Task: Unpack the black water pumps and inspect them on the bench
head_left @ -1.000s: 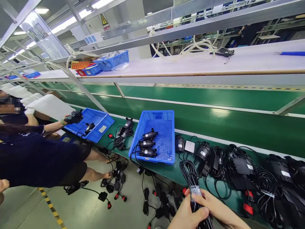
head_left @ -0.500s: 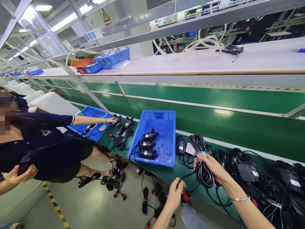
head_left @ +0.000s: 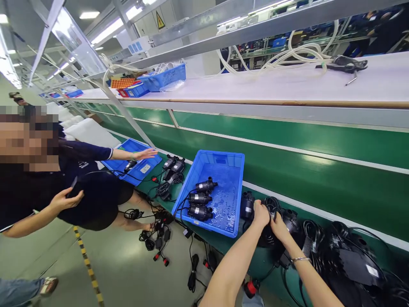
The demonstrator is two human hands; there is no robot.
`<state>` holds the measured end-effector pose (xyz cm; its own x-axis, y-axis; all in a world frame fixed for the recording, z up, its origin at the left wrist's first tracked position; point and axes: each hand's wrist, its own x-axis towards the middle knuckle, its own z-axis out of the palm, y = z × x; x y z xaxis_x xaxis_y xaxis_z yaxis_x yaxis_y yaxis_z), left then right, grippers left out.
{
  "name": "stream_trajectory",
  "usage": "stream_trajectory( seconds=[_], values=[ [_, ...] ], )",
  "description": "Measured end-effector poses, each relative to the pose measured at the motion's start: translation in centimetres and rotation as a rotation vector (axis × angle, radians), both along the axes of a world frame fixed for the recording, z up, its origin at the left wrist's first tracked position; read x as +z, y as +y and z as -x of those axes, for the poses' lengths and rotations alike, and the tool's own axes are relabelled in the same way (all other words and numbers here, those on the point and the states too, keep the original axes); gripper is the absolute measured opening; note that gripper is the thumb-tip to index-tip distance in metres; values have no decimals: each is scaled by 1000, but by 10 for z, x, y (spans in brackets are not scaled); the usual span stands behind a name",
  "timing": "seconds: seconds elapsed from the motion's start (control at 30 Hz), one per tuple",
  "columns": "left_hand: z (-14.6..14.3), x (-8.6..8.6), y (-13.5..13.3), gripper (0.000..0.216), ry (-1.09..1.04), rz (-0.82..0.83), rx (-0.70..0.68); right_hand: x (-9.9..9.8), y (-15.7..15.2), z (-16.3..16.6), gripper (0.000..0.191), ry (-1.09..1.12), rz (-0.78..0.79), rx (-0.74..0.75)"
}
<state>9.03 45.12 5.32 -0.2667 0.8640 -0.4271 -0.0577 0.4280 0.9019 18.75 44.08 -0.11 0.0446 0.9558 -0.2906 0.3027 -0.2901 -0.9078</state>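
On the green belt (head_left: 220, 241), just right of the blue bin (head_left: 241, 192), the left hand (head_left: 260, 213) and right hand (head_left: 281, 227) sit side by side, fingers curled down over a cable coil (head_left: 271, 201). If either grip slackens, its loops could spring loose or catch the tangled leads (head_left: 322, 238) beside it. The coil is black, glossy and loosely wound, next to a small black pump (head_left: 247, 204).

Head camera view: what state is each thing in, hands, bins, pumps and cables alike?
left hand, curled onto the coiled cable
right hand, gripping the same coil
near blue bin, open, floor wet
three pumps, lying on their sides in it
far blue bin, open, one pump inside
co-worker's hand, open flat above it
plugs, hanging on their cords
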Motion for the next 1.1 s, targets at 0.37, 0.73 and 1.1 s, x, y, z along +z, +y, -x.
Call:
stream_trajectory(
  seconds=[0.37,0.73,1.1],
  values=[
    [177,31,-14,43,1027,-128,-352,-45,10,21,50,-638,-116,47],
    [347,21,-83,32,1183,-180,17,23,24,29,26,-950,-259,424],
    [356,-47,-273,43,624,-181,409,27,87,335,26,-873,-638,1019]
  ],
)
